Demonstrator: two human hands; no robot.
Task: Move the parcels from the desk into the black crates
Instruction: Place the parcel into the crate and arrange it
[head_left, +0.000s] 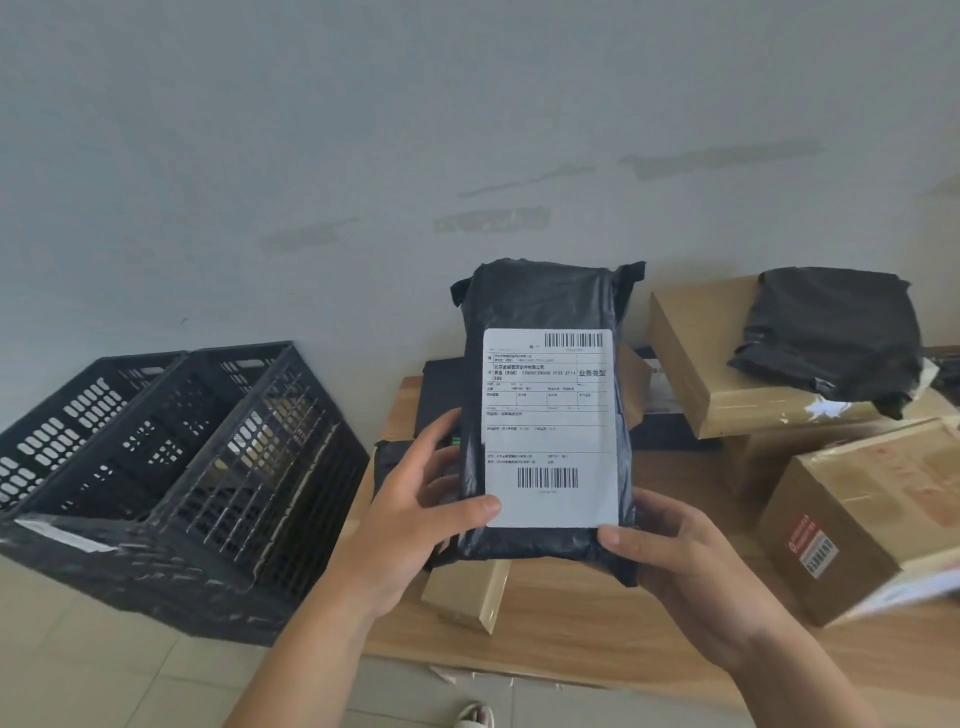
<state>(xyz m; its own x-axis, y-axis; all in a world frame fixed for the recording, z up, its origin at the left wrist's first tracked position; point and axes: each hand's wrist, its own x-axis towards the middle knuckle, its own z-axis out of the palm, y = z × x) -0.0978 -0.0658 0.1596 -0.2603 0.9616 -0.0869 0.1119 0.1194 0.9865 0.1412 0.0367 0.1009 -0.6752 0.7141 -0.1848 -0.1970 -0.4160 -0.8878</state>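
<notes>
I hold a black plastic parcel (545, 306) with a white shipping label upright above the wooden desk (597, 639). My left hand (415, 509) grips its lower left edge, thumb on the label. My right hand (680, 561) grips its lower right corner from below. Two black slatted crates stand on the floor to the left: the near crate (249, 467) and the far crate (78, 410). More parcels lie on the desk: a small cardboard box (467, 592) under the held parcel, and a black bag (831, 332) on top of a brown box (696, 374).
Stacked cardboard boxes (857, 519) fill the desk's right side. A dark flat box (436, 405) lies behind the held parcel near the wall. Pale tiled floor (104, 665) runs in front of the crates. A slipper (475, 717) shows at the bottom edge.
</notes>
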